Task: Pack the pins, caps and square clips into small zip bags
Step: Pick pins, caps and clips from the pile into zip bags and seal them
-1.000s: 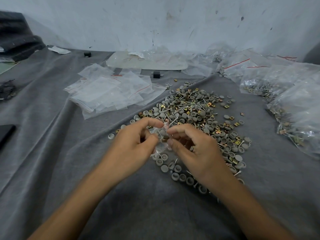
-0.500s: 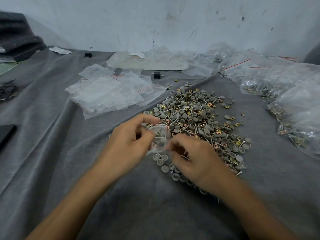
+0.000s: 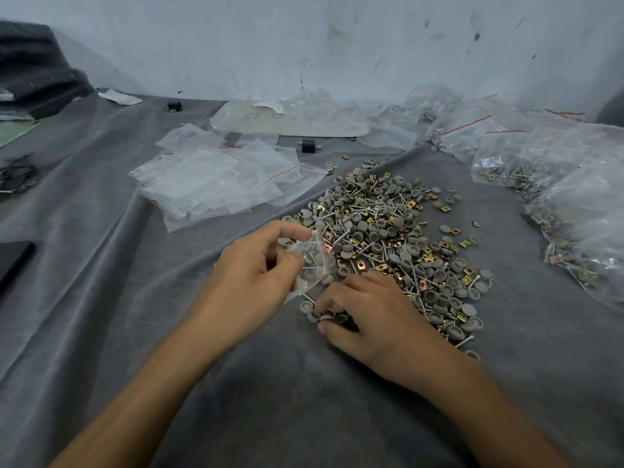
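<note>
My left hand [image 3: 251, 276] pinches a small clear zip bag [image 3: 312, 261] with a red seal line, and grey caps and pins show inside it. Just below it my right hand [image 3: 366, 314] rests on the near edge of the loose pile [image 3: 388, 231] of grey caps, steel pins and brass square clips. Its fingertips are closed on a grey cap [image 3: 339, 318]. Other caps lie right beside those fingers on the cloth.
A stack of empty zip bags [image 3: 216, 180] lies at the back left of the pile. Filled bags [image 3: 574, 204] crowd the right side. A grey cloth [image 3: 101, 332] covers the table, with a dark flat object [image 3: 13, 261] at the left edge and a wall behind.
My right hand has left the bag's mouth and dropped down to the caps at the pile's near edge. My left hand still holds the bag, now tilted slightly higher.
</note>
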